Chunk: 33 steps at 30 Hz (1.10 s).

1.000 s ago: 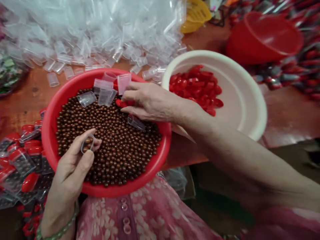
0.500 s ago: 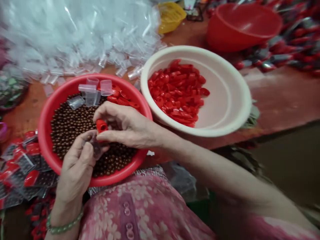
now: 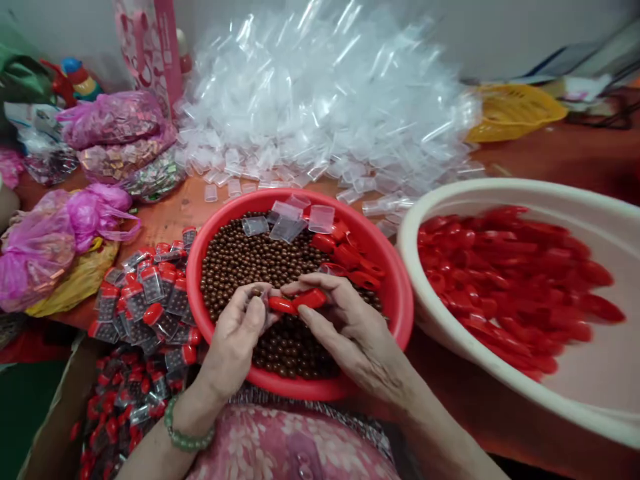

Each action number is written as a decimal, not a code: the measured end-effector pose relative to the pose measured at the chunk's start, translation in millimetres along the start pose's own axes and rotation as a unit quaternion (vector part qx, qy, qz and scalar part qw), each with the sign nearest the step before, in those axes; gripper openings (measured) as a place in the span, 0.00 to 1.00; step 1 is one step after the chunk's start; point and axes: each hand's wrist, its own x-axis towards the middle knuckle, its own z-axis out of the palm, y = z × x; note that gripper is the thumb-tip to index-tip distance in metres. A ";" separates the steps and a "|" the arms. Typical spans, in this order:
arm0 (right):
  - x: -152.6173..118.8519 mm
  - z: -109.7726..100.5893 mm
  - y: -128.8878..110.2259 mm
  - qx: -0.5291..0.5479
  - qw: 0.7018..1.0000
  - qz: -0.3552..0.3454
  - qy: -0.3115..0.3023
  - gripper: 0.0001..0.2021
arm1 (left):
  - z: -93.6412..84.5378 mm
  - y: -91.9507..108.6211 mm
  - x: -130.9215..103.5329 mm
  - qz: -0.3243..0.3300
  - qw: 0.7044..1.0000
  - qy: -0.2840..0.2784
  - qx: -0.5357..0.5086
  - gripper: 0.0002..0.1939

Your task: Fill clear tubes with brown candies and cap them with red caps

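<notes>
Over the red basin of brown beads, my two hands meet close together. My left hand is closed around a small clear plastic case, mostly hidden by the fingers. A red plastic cap lies against the case's right end. Between the thumb and fingers of my right hand is another red piece; whether it is hinged to the cap I cannot tell. Loose clear cases and red caps rest on the beads at the basin's far side.
A large pile of clear cases fills the back. To the right stands a white basin of red caps. Bead-filled, red-capped cases are heaped on the left, with more in a box below. Pink bags sit farther left.
The camera view has swung left, bringing the bags and filled cases into sight. My right hand has turned, and the red cap now lies against the case in my left hand.
</notes>
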 end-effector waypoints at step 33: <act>18.7 -0.1 3.8 -0.330 0.865 -0.378 -0.013 0.21 | -6.4 3.0 11.0 -0.060 0.989 -0.135 -0.023 0.25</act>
